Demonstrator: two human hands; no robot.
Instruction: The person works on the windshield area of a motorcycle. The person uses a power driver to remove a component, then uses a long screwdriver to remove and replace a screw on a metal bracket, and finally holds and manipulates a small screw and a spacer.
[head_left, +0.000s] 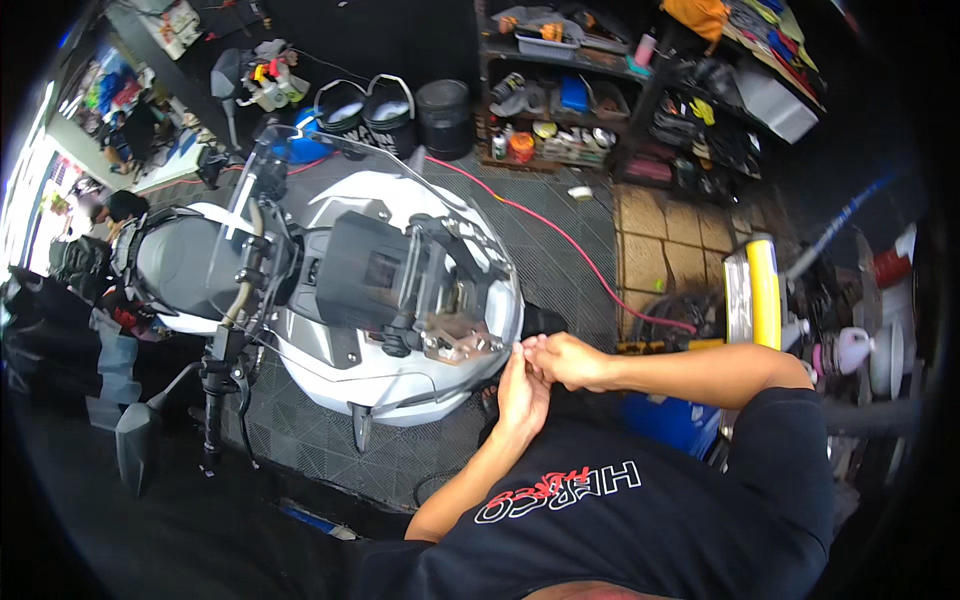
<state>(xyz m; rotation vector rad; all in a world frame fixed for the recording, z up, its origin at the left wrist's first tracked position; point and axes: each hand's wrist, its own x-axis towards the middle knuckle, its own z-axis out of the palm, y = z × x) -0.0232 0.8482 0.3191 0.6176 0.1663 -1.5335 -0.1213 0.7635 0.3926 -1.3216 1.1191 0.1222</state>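
Note:
A white and grey motorcycle [320,350] stands in front of me, with a clear windscreen [450,200] over its front. Both my hands meet at the front rim of the windscreen. My left hand [522,395] is held up with its fingertips pressed together close to the rim. Against it, my right hand [568,360] is closed, its fingers curled in toward the left fingertips. Whatever lies between the fingers is too small or hidden to make out. The handlebar [243,290] and a mirror [137,440] are on the far side from my hands.
Shelves [560,165] with bottles and tins stand at the back. Black buckets [445,120] are beside them. A red hose [560,235] crosses the tiled floor [590,270]. To my right is a yellow and silver object [765,295]. Another person [125,207] is at the far left.

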